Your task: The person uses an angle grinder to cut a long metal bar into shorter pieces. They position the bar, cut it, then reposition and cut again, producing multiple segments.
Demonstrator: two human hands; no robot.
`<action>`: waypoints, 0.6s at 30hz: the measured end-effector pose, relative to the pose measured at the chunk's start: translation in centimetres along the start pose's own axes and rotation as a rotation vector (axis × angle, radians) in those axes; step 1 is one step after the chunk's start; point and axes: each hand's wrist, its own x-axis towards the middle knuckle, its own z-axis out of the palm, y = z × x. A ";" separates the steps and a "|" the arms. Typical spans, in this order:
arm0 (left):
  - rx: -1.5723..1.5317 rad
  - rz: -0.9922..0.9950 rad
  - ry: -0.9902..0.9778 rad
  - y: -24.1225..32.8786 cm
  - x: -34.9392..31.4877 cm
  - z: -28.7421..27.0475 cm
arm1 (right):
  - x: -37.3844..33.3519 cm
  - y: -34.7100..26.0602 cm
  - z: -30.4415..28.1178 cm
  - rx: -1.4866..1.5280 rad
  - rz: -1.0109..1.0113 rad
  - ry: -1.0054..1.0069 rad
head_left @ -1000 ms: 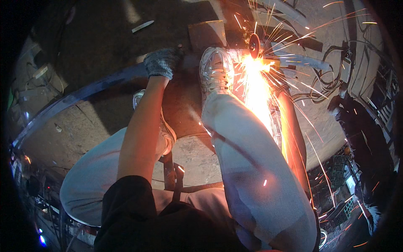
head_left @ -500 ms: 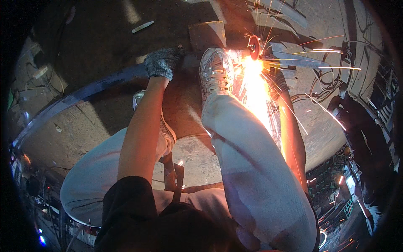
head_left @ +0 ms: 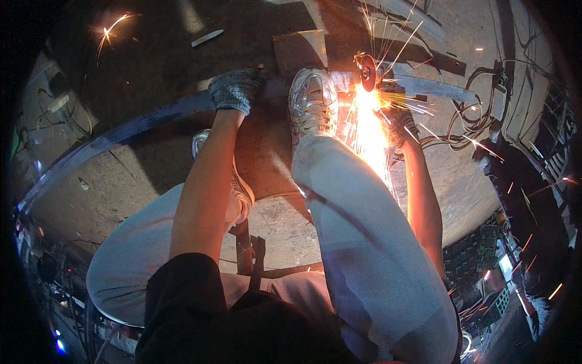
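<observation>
A long flat metal bar (head_left: 130, 128) lies crosswise over the floor, curved by the lens. My left hand (head_left: 234, 91), in a grey knit glove, is closed on it left of my right shoe (head_left: 313, 100), which is planted on the bar. My right hand (head_left: 398, 121), also gloved, grips an angle grinder whose red-rimmed disc (head_left: 368, 74) stands on edge at the bar, right of the shoe. Bright sparks (head_left: 368, 130) pour from the disc toward me. Their glare and the hand hide most of the grinder's body and the exact contact point.
A rusty square plate (head_left: 299, 51) lies beyond the shoe, with a pale thin strip (head_left: 207, 38) to its left. Looped cables (head_left: 476, 124) lie at right, near a dark cloth-like heap (head_left: 527, 200). More metal strips (head_left: 418, 21) lie at the far right.
The disc has shifted very slightly right and down, and the right hand with it shows more plainly. The spark stream is narrower. My left hand and shoe stay in place.
</observation>
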 end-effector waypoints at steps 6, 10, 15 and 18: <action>0.028 0.033 -0.013 -0.4 0.2 0.6 | 0.4 -1.8 0.1 -0.188 -0.022 -0.012; -0.004 0.035 0.016 0.1 -0.1 -0.1 | 0.3 -2.0 0.4 0.328 0.130 0.066; -0.026 -0.003 -0.020 0.4 -0.7 -1.1 | 1.1 0.8 -0.1 -0.275 -0.020 -0.005; 0.022 -0.001 -0.040 0.3 -0.5 -0.9 | 0.6 1.5 0.2 0.292 0.222 0.065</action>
